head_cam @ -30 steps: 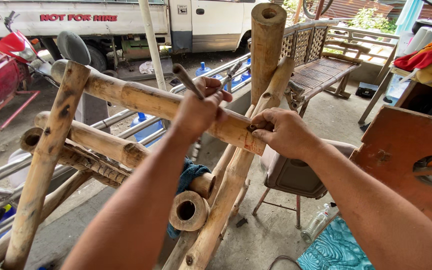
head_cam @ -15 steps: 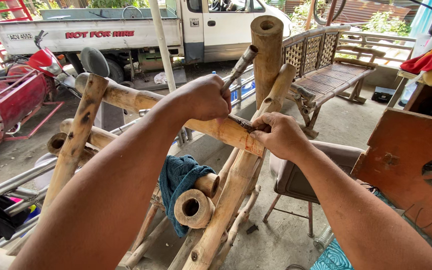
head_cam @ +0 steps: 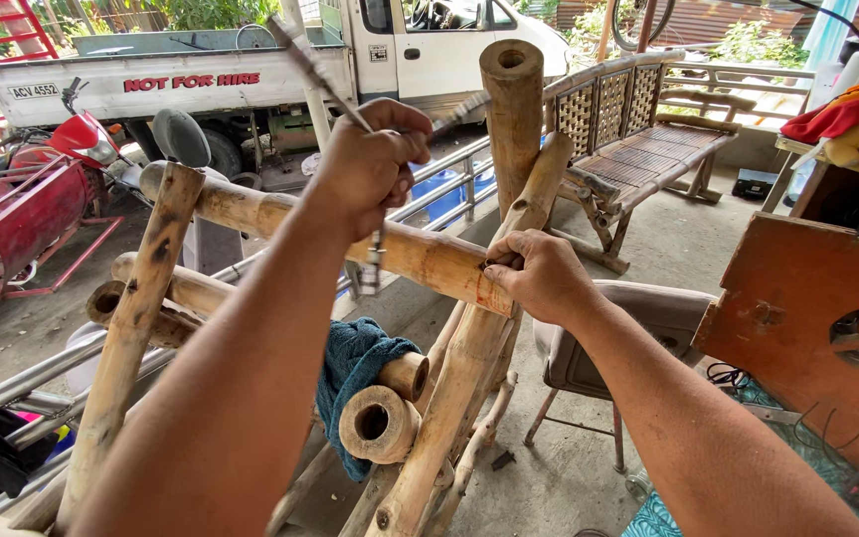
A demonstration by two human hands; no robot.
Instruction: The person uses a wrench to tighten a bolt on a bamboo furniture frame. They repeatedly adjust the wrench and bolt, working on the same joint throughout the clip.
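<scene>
Your left hand [head_cam: 370,164] grips a hammer [head_cam: 300,62], probably; your right hand [head_cam: 539,275] pinches something small on the bamboo rail [head_cam: 420,254]. Keep those fingers at 3 o'clock, clear.

Standing across the top of the frame, a white pickup truck [head_cam: 251,70] in full daylight; leaning at the left edge, a red motorcycle [head_cam: 42,189] with a side frame. Sitting at upper right, a woven bamboo bench [head_cam: 638,139] on the grey concrete floor [head_cam: 569,477]. Waiting right of centre, a padded chair [head_cam: 648,318] on thin metal legs. Filling the right edge, an orange-brown wooden panel [head_cam: 797,318]; resting above it, stuffed toys [head_cam: 847,119]. Running along lower left, metal rails [head_cam: 42,368].
</scene>
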